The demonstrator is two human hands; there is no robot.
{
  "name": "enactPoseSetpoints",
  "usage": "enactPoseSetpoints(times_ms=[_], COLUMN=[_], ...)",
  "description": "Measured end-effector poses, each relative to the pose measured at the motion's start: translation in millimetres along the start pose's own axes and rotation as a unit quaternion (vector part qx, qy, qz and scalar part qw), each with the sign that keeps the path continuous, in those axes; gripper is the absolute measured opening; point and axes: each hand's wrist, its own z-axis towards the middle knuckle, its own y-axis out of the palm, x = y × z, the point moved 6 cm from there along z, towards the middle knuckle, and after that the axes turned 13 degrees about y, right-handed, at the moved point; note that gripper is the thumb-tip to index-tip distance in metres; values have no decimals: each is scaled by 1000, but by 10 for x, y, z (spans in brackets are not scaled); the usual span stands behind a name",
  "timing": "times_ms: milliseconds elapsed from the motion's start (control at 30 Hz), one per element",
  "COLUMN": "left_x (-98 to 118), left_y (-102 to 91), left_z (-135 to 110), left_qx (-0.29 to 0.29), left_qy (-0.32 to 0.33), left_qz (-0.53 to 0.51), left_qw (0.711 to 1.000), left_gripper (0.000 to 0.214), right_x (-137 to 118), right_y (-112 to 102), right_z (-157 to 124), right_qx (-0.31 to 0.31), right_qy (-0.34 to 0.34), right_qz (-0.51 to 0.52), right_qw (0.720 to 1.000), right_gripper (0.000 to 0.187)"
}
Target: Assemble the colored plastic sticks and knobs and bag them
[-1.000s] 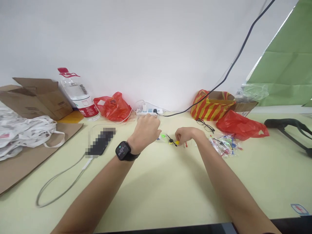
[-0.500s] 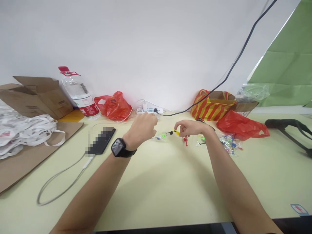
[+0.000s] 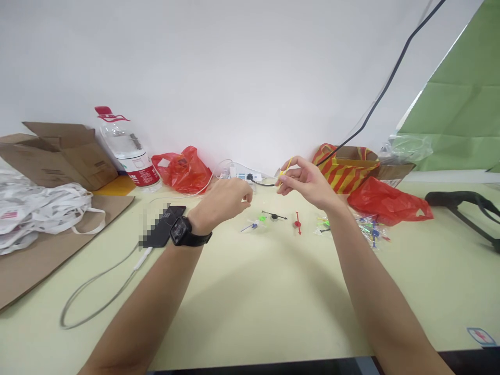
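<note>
My right hand (image 3: 302, 182) is raised over the table, pinching a yellow arrow spinner (image 3: 289, 163) between thumb and fingers. Below it a black arrow spinner (image 3: 274, 216) and a red arrow spinner (image 3: 297, 224) lie on the table. Left of these are a green spinner (image 3: 262, 219) and a blue spinner (image 3: 255, 225), close together. My left hand (image 3: 222, 203), with a black watch at the wrist, hovers to the left of the spinners. Its fingers are curled in, and the back of the hand hides whatever may be between them.
Clear bags of colored spinners (image 3: 369, 229) lie right of my right forearm. A phone (image 3: 166, 226) on a cable lies at left. Along the wall stand a water bottle (image 3: 130, 151), red plastic bags (image 3: 183, 169), a power strip (image 3: 238, 176) and a striped bag (image 3: 346, 172).
My right hand has lifted the yellow spinner off the table and turned upward with it. My left hand has shifted slightly left, uncovering the blue spinner.
</note>
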Motion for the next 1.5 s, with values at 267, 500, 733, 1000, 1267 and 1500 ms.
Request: enactPoseSetpoints(times_ms=[267, 500, 733, 1000, 1267, 1500], left_x=[159, 179, 176, 5, 8, -34], left_y=[-26, -38, -39, 24, -8, 10], left_z=[51, 67, 67, 32, -29, -15], left_qx=[3, -5, -5, -3, -3, -26], left_qy=[22, 16, -2, -29, 15, -4], left_qz=[2, 3, 23, 33, -3, -27], left_qw=[1000, 1000, 1000, 999, 1000, 999], left_gripper=[19, 21, 20, 13, 18, 15], right_x=[115, 266, 300, 314, 192, 191], right_y=[328, 422, 492, 463, 546, 583], right_z=[113, 162, 161, 168, 82, 8], right_qx=[40, 29, -31, -26, -66, -63], right_qy=[-14, -8, 17, 23, 8, 24], right_qz=[-46, -118, -149, -168, -261, -370], right_qw=[998, 993, 988, 985, 963, 927], right_gripper=[47, 46, 48, 52, 48, 46])
